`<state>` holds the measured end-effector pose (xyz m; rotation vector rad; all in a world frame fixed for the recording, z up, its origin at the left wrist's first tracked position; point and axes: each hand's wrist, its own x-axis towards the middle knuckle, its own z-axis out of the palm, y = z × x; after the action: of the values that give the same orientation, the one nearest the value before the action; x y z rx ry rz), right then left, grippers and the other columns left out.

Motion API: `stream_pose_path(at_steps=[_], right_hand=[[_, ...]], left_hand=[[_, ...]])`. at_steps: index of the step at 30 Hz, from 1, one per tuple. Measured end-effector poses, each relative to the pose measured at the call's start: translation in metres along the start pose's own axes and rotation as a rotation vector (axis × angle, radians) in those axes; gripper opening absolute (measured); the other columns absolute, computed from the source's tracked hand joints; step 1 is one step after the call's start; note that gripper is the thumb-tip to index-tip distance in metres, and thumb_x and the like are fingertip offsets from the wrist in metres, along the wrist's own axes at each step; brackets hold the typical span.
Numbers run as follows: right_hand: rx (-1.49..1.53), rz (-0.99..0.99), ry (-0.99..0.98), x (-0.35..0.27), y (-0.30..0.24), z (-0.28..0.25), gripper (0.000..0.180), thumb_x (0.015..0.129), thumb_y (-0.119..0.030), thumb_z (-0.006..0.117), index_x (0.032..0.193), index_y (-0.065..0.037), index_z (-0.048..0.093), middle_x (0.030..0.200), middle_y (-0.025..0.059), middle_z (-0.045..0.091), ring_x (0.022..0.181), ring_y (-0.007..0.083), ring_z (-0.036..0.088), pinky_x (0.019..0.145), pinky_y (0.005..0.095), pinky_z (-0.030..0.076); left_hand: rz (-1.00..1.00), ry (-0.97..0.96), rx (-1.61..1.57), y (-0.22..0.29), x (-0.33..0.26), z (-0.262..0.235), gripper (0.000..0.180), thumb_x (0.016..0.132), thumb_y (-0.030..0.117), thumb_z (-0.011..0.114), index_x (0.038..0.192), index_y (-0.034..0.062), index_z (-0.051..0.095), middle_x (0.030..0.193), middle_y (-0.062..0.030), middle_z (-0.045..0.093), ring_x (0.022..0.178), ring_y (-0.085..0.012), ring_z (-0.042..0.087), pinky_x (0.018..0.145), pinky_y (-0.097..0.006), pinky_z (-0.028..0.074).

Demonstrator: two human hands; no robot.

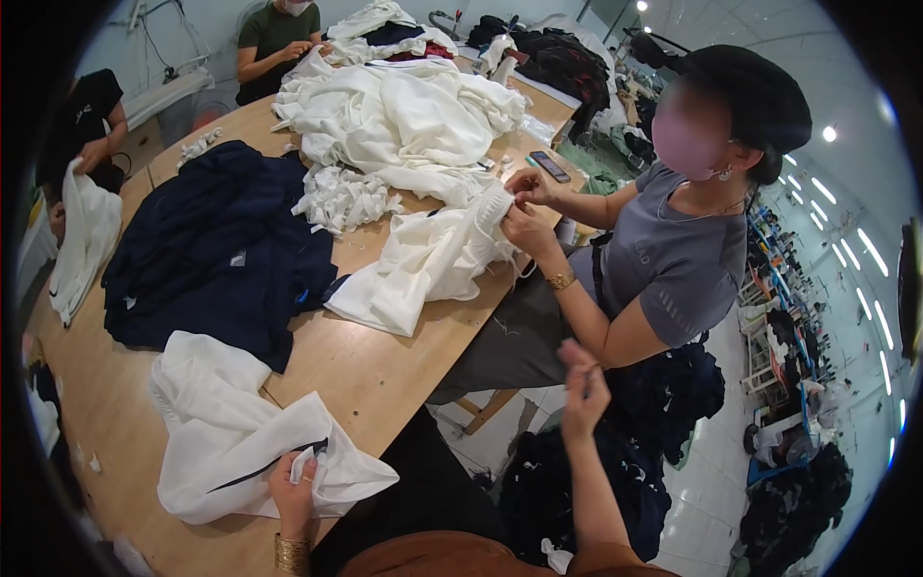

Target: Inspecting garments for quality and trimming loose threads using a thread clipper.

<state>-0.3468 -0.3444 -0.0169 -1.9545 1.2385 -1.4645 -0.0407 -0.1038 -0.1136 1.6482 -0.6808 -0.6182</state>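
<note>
A left hand [294, 486] pinches a white garment [216, 423] beside its dark stripe [260, 466] at the near end of a wooden desk [365, 385], apparently steadying the cloth.

The right hand [585, 389], raised well apart from the garment, is too blurred to tell whether it grips anything; the next move likely calls for bringing it to the cloth. Soft-looking and matte, the white garment creases into loose peaks just beside a slack navy heap [192, 260]; curly white offcuts [338, 197] lie farther back.
</note>
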Motion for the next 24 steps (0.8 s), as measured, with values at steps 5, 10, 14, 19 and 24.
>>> stream_pose_path(at_steps=[5,10,14,19,24], right_hand=[[0.120,0.115,-0.500,-0.047,-0.011,0.046,0.006,0.078,0.002,0.055,0.082,-0.003,0.054,0.107,0.0128,0.062,0.083,0.0234,0.064,0.071,0.0301,0.050],[0.024,-0.107,-0.393,-0.041,-0.035,0.061,0.005,0.079,0.002,0.052,0.076,-0.002,0.051,0.114,0.0152,0.059,0.094,0.0238,0.062,0.079,0.0301,0.048],[-0.485,-0.614,0.015,0.003,-0.068,0.050,0.012,0.083,-0.001,0.049,0.071,-0.001,0.048,0.108,0.0169,0.061,0.097,0.0210,0.060,0.081,0.0278,0.045],[0.401,-0.108,-0.034,0.015,-0.082,0.058,0.005,0.079,-0.005,0.059,0.075,-0.004,0.056,0.079,0.0087,0.060,0.068,0.0158,0.058,0.061,0.0280,0.047],[0.205,-0.213,-0.662,-0.059,-0.092,0.113,0.023,0.069,0.002,0.062,0.090,-0.007,0.061,0.082,0.0078,0.059,0.074,0.0244,0.061,0.062,0.0302,0.049]], left_hand=[[-0.007,-0.005,0.040,0.003,0.001,0.001,0.012,0.084,0.011,0.061,0.085,-0.0002,0.059,0.077,-0.0005,0.058,0.072,-0.0076,0.050,0.066,-0.023,0.042],[-0.013,-0.007,-0.002,0.004,0.002,0.004,0.011,0.084,0.010,0.060,0.086,-0.0010,0.059,0.076,-0.0008,0.058,0.071,-0.0076,0.049,0.066,-0.022,0.041],[-0.042,0.014,-0.029,0.004,-0.001,0.001,0.011,0.083,0.010,0.061,0.086,-0.0014,0.059,0.075,-0.0007,0.058,0.071,-0.0073,0.049,0.066,-0.022,0.041],[-0.132,0.013,-0.115,0.010,0.003,0.002,0.011,0.084,0.010,0.061,0.087,-0.0006,0.060,0.077,0.0006,0.058,0.072,-0.0064,0.049,0.067,-0.022,0.041],[-0.247,-0.063,-0.264,0.031,-0.002,0.003,0.012,0.085,0.010,0.060,0.090,-0.0009,0.060,0.082,0.0024,0.058,0.073,-0.0052,0.048,0.068,-0.020,0.038]])
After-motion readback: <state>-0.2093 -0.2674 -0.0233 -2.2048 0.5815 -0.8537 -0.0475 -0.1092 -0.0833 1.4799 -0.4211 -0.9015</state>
